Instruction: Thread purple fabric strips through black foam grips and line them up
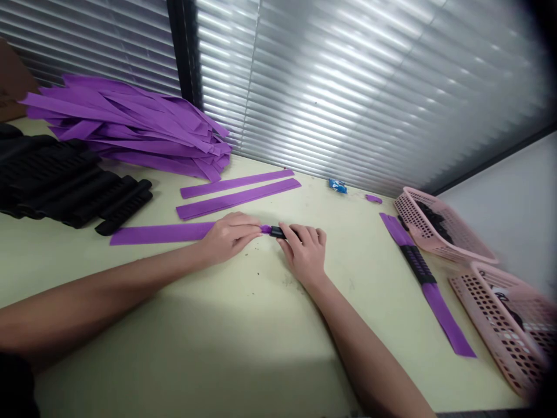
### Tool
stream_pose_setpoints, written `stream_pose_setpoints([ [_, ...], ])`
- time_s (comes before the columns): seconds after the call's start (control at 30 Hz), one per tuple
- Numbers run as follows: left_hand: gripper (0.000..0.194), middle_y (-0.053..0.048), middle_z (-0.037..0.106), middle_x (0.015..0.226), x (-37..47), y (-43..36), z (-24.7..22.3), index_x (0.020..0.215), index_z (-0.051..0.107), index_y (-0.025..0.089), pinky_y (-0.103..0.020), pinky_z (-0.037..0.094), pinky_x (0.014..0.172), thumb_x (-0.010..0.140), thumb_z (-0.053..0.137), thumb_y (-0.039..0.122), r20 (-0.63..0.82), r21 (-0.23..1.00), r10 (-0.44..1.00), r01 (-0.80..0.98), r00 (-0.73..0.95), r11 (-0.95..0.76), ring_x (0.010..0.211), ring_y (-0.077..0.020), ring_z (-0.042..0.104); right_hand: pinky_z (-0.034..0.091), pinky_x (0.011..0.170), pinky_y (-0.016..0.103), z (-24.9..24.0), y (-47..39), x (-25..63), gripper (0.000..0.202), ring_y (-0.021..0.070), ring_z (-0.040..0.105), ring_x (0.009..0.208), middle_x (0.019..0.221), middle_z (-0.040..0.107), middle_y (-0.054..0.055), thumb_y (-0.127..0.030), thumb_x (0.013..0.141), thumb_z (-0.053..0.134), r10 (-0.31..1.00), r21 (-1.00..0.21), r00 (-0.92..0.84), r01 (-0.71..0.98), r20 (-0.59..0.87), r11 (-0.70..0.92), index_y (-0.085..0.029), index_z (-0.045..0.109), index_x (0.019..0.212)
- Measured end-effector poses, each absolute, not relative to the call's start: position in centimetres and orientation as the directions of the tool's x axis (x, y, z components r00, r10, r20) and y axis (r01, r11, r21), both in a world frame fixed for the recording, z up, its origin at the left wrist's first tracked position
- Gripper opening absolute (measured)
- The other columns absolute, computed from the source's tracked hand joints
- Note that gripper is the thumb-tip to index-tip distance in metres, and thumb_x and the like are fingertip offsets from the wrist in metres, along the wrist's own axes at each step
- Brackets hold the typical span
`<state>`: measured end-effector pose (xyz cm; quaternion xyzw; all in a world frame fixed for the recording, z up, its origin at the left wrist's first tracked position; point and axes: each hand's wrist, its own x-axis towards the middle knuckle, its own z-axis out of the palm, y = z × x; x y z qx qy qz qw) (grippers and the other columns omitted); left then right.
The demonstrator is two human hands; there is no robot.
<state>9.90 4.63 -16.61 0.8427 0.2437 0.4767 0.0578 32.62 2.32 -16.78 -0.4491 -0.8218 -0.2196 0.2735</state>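
Observation:
My left hand (pixel 230 237) pinches a purple strip (pixel 161 233) near its right end; the strip stretches left across the table, and its gathered tip meets a black sleeve-like piece (pixel 277 232). That black piece is gripped by my right hand (pixel 307 249), whose fingers hide most of it. How far the purple tip reaches inside the black piece cannot be seen. Behind my hands lie two loose purple strips (pixel 239 198), side by side. On the right, another purple strip (pixel 448 319) runs through a ribbed black sleeve (pixel 418 264).
A large pile of purple strips (pixel 143 128) stands at the back left, with stacked black sleeves (pixel 56 180) before it. Two pink baskets (pixel 452 252) holding dark items stand on the right. A blue packet (pixel 337 186) and a purple scrap (pixel 373 198) lie near the blinds.

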Motion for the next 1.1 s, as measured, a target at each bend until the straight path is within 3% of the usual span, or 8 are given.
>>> stream_pose_setpoints([
  [0.8,0.013,-0.007,0.071,0.098,10.44,4.49,-16.71,0.093,0.068,0.018,-0.036,0.052,0.083,0.089,0.055,0.017,0.765,0.276,0.451,0.4,0.459,-0.874,0.092,-0.0182,0.064,0.027,0.083,0.037,-16.86,2.26,32.15,0.028,0.0186,0.051,0.088,0.1,0.066,0.007,-0.035,0.094,0.05,0.583,0.146,-0.478,0.839,0.657,0.524,-0.024,0.062,0.116],
  [1.1,0.014,-0.007,0.069,0.096,10.72,3.9,-16.31,0.093,0.065,0.018,-0.036,0.051,0.083,0.088,0.054,0.013,0.776,0.136,0.364,0.427,0.515,-0.894,0.093,-0.0192,0.062,0.027,0.084,0.036,-16.85,2.31,32.33,0.029,0.0188,0.051,0.09,0.101,0.065,0.007,-0.036,0.095,0.049,0.605,0.137,-0.491,0.834,0.626,0.535,-0.026,0.063,0.118],
])
